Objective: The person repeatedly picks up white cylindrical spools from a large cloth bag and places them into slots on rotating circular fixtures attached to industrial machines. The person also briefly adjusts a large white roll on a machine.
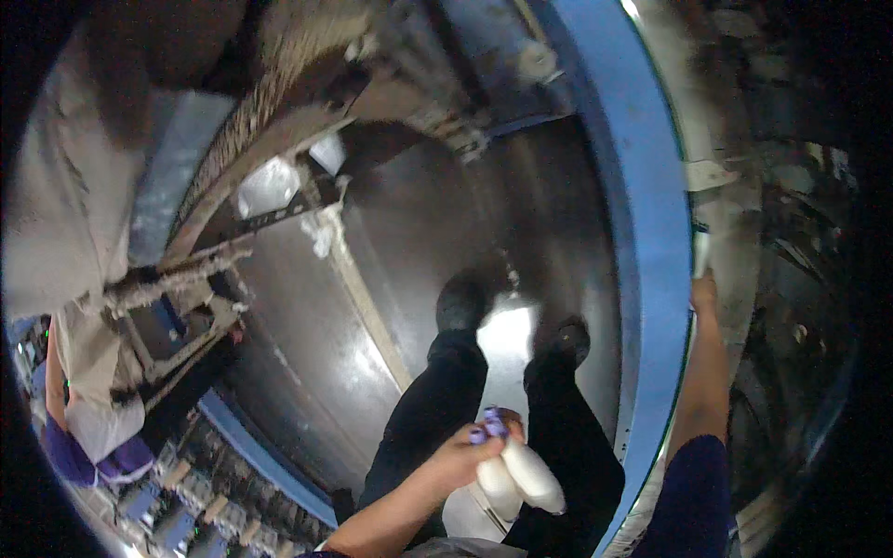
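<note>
At my far left hangs beige cloth (56, 214), with a patch of purple fabric (126, 458) low down beneath it. Beside them stands a frame (177, 335) fuzzed with lint, and further in, two white lumps (268, 188) sit along its edge. Below, a blue beam (270, 460) slants toward the person's side. A pale strip (358, 302) runs across the dark, shiny floor (307, 307).

Over dark trousers (423, 409), in front of the body, comes the left hand (460, 458). Its fingers are curled closed on the purple ends of two white bobbins (534, 476), gripping both at once. Their thick white bodies lie side by side, sticking out of the grip toward the lower right, clear of the floor.

Further right, a broad blue rail (651, 214) curves from top to bottom. The right arm stretches forward along its far side, well apart from the other hand. The right hand (704, 292) is at the machinery (791, 279), just below a slim white piece (701, 251); I cannot tell whether its fingers are closed on that piece or only touching it.
</note>
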Available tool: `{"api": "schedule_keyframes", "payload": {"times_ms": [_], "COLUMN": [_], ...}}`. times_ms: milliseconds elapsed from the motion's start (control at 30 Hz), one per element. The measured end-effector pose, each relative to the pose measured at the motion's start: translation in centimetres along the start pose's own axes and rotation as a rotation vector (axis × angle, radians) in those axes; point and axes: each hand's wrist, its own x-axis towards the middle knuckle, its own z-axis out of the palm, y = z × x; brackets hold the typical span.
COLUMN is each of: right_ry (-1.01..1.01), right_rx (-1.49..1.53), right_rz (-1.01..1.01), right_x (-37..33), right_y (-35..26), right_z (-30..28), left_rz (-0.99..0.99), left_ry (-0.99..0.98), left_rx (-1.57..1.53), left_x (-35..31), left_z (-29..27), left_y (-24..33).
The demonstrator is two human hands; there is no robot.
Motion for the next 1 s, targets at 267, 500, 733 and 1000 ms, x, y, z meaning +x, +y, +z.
{"api": "schedule_keyframes", "payload": {"times_ms": [267,500,733,1000], "right_ry": [-0.254,-0.422,-0.085,-0.485], "right_rx": [0.79,0.509,0.643,0.635], "right_rz": [-0.293,-1.207,-1.562,-1.414], "right_x": [-24.3,-32.9,-40.5,-55.3], "right_y": [-6.7,-45.3,-49.5,-30.2], "right_z": [-13.4,-12.1,-22.0,-47.5], "left_rz": [0.072,0.181,0.376,0.442], "left_ry": [-0.05,0.091,0.07,0.142], "left_rx": [-0.101,-0.086,-0.094,0.107], "left_x": [-0.8,-9.0,-17.3,-26.9], "left_z": [2.4,4.0,4.3,16.2], "left_y": [3.0,7.2,9.5,12.2]}}
